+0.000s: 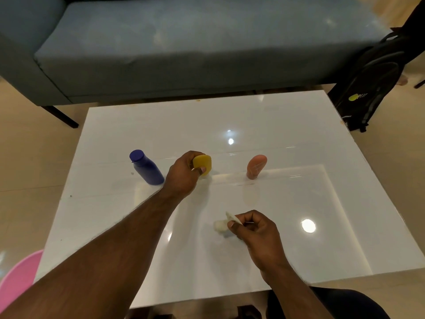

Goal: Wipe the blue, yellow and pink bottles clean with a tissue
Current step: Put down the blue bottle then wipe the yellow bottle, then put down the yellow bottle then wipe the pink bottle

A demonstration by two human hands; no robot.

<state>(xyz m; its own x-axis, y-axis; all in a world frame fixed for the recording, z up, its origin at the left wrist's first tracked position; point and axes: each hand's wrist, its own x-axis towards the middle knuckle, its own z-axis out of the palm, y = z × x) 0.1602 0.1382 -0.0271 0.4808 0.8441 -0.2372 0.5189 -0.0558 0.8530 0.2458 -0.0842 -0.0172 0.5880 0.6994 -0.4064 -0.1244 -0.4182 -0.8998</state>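
A view from above looks down on a glossy white table [264, 116] with a person's two bare arms reaching in from the bottom edge. Three small bottles stand in a row across the middle of the table. The blue bottle [145, 168] is at nine o'clock from the centre of the row and stands alone, apart from both hands. The yellow bottle [202, 164] is in the middle, and the left hand [182, 174] grips it, fingers curled round its far side and thumb pressed on its near face, so that only its upper part shows past the hand. Whether its base touches the table cannot be told. The pink bottle [256, 166] stands at three o'clock from the yellow one, well apart from it and untouched. Nearer the viewer, at about five o'clock from the yellow bottle, the right hand [255, 229] is curled and pinches a white tissue [224, 223] between thumb and fingers; a crumpled end sticks out to the left and a flat corner points up. The tissue is close over the tabletop and touches no bottle. Beyond the table, at twelve o'clock, is a grey-blue sofa [184, 42]. A black backpack [372, 81] leans at two o'clock, and a pink rounded object [18, 279] shows at eight o'clock.
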